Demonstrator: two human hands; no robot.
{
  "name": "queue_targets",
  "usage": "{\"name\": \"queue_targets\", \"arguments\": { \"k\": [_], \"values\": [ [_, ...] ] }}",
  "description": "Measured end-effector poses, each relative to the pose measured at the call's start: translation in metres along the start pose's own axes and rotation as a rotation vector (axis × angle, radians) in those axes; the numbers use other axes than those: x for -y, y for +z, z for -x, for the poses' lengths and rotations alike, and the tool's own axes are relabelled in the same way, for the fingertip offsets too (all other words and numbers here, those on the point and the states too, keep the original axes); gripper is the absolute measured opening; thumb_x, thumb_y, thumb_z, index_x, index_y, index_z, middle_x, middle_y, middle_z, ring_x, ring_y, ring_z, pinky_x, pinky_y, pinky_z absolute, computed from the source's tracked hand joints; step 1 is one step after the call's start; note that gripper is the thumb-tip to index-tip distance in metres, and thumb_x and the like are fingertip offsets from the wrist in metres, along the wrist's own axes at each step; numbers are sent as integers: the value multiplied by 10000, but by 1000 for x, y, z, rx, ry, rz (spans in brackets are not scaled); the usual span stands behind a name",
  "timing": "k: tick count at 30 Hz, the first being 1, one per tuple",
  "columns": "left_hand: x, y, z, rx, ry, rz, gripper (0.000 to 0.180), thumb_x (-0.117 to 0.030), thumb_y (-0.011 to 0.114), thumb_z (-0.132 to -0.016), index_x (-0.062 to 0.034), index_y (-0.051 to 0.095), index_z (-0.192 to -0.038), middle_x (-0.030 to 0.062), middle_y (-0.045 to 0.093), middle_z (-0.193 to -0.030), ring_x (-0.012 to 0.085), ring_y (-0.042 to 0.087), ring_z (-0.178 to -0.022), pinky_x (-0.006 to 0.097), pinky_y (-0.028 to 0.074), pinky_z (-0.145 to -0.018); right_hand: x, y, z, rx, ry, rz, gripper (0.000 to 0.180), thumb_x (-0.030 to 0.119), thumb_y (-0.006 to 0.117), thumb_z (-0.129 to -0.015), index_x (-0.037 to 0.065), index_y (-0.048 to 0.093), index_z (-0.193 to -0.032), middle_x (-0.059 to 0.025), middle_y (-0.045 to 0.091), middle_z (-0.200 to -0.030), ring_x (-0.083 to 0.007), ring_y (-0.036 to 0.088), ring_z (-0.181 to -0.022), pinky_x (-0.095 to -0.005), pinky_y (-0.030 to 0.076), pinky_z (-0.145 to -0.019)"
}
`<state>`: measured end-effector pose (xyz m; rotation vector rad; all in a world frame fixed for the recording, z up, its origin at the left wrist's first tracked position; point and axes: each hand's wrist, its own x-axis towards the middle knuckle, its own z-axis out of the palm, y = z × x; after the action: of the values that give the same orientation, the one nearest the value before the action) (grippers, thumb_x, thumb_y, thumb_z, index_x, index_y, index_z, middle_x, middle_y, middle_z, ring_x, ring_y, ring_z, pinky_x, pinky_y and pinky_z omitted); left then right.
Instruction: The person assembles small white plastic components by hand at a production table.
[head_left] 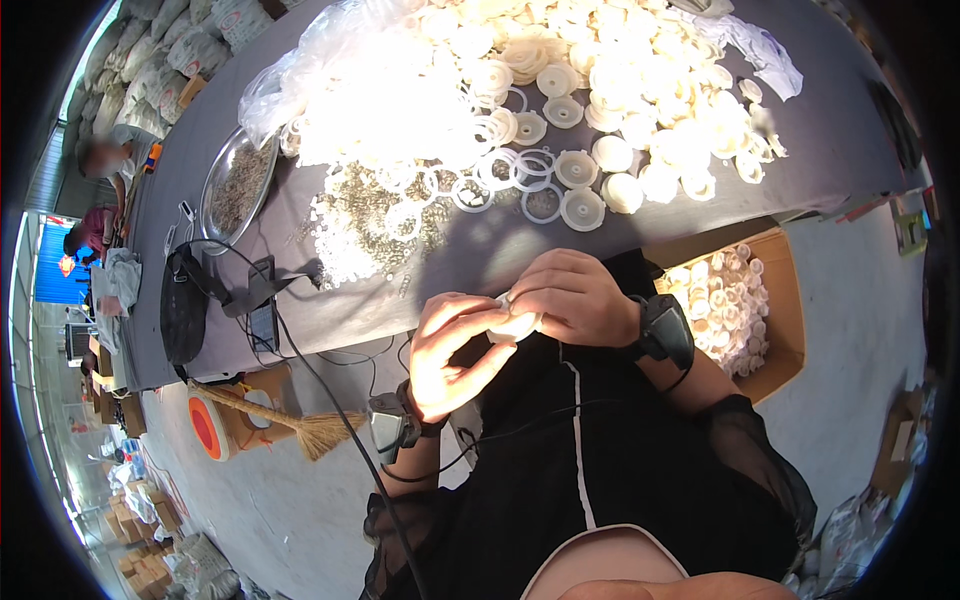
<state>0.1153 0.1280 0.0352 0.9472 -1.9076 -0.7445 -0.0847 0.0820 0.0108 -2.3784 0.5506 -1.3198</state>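
Note:
A small white round plastic part (517,326) sits between my two hands, in front of my body near the table's front edge. My left hand (448,345) pinches it from the left with thumb and fingers. On the other side, the bent fingers of my right hand (572,297) grip its upper edge. My fingers cover much of the part. Beyond my hands lie white plastic rings (541,204) and cream disc-shaped caps (582,211). Many tiny clear and white pieces (350,235) are scattered to the left of the rings.
A cardboard box (788,310) of small white parts stands at my right. On the grey table (640,233) are a metal tray (207,215) of tiny pieces, a clear bag (290,90) and a black pouch (183,310). A broom (320,432) and cables hang nearby. People sit far left.

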Motion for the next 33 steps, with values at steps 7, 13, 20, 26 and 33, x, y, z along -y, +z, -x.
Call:
{"name": "queue_targets", "arguments": {
  "k": [7,13,20,26,33],
  "values": [
    [0,-4,-3,14,92,-134,319,-64,758,-609,-54,661,-913,68,626,-956,225,568,-823,367,415,-789,4,1,-1,-41,-11,-22,159,49,662,-674,81,602,-817,-31,616,-933,-219,586,-812,-321,478,-711],
    [6,-2,0,38,67,-50,339,-62,753,-626,-54,654,-951,73,621,-968,204,570,-856,357,420,-814,3,-1,0,-2,-17,-80,176,28,662,-669,79,597,-824,-16,607,-924,-221,574,-820,-322,477,-721],
    [2,10,4,-19,-130,62,406,-20,740,-648,-26,620,-1036,101,602,-1000,225,573,-897,320,452,-799,-1,3,8,46,34,-105,186,3,651,-659,70,588,-821,-28,585,-898,-237,560,-852,-340,479,-752],
    [11,14,8,-24,-8,-5,384,1,725,-651,-21,622,-1021,109,605,-949,235,574,-859,314,459,-755,-4,3,11,77,40,-79,185,-2,644,-654,58,581,-818,-42,570,-883,-259,553,-898,-362,477,-812],
    [11,23,10,-67,-90,19,348,0,720,-637,-5,601,-963,103,589,-931,231,571,-835,315,453,-753,-7,3,10,92,31,-76,232,-10,626,-634,58,541,-840,-59,550,-895,-267,539,-900,-396,444,-890]
  ]
}}
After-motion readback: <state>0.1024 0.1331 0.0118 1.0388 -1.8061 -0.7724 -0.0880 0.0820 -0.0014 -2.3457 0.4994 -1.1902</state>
